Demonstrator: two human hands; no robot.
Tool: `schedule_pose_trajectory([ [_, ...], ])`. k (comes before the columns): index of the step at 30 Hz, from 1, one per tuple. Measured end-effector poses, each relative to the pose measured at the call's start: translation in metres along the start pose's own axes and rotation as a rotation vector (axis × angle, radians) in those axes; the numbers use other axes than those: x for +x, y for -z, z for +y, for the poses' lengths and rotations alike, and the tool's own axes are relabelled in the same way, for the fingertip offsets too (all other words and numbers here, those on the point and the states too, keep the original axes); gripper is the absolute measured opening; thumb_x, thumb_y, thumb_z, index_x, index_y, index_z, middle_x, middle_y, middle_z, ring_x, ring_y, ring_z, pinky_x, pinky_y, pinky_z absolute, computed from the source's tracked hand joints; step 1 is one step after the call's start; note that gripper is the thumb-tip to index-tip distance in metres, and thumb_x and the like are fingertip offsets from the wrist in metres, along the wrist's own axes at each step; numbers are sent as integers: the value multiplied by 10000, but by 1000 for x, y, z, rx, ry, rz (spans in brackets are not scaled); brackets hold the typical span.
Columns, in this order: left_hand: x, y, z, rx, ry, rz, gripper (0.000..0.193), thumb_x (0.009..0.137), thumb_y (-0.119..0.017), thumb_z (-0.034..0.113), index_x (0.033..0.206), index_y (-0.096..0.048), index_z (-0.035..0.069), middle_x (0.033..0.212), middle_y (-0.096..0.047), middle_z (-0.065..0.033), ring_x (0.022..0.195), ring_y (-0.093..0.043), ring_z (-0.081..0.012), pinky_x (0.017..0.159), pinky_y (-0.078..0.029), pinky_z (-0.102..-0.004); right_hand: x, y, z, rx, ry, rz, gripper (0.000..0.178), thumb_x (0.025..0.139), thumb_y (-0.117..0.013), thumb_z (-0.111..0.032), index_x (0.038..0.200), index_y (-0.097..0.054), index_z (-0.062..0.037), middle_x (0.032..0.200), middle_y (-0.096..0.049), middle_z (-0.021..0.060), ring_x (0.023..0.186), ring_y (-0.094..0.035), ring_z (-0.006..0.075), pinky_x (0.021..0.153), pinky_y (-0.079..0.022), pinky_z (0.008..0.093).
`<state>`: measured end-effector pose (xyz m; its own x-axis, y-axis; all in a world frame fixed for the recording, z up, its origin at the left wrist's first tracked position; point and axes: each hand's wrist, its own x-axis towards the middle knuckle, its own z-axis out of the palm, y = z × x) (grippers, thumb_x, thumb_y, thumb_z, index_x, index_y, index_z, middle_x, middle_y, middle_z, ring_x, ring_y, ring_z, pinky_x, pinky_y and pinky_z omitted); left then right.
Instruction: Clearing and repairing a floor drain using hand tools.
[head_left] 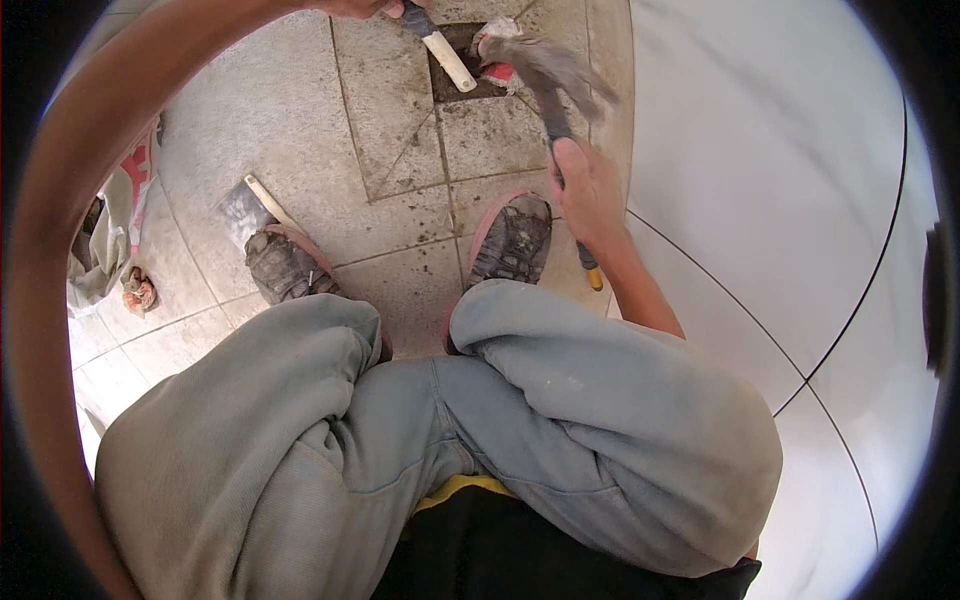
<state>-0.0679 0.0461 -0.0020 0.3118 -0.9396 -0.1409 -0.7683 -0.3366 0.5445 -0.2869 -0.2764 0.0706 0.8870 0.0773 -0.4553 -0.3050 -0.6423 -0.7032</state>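
My left hand, partly cut off by the top edge, is closed on the dark end of a flat scraper-like tool. Its cream handle points down over a square hole in the floor tiles. In my right hand is a hammer with a dark handle and a yellow butt. The hammer's head is smeared by motion just right of the hole. Red and white crumpled material sits in the hole, partly behind the blur.
A scraper with a cream handle lies by my left shoe. My right shoe stands below the hole. Dirt specks the beige floor tiles. At left is a pale sack; at right, a white tiled wall.
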Motion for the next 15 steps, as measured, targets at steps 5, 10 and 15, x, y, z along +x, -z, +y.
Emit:
schedule_pose_trajectory([
  [5,17,7,-4,-27,-19,-12,132,790,-652,138,904,-619,79,895,-618,-130,878,-604,-349,731,-484,-447,5,0,26,-88,519,205,559,951,-501,-489,884,-592,58,710,-574,232,668,-608,296,630,-448,419],
  [10,13,-9,-11,-72,82,7,147,794,-659,144,920,-635,73,904,-625,-132,894,-609,-349,742,-484,-453,6,2,-2,-124,51,-103,579,936,-516,-521,889,-597,50,765,-608,259,746,-628,425,646,-464,452],
  [15,24,-5,-20,56,6,-48,162,802,-655,162,938,-642,76,921,-629,-132,913,-609,-346,754,-489,-462,21,-4,35,-269,249,83,575,939,-501,-534,887,-599,29,761,-603,257,733,-598,418,669,-463,444],
])
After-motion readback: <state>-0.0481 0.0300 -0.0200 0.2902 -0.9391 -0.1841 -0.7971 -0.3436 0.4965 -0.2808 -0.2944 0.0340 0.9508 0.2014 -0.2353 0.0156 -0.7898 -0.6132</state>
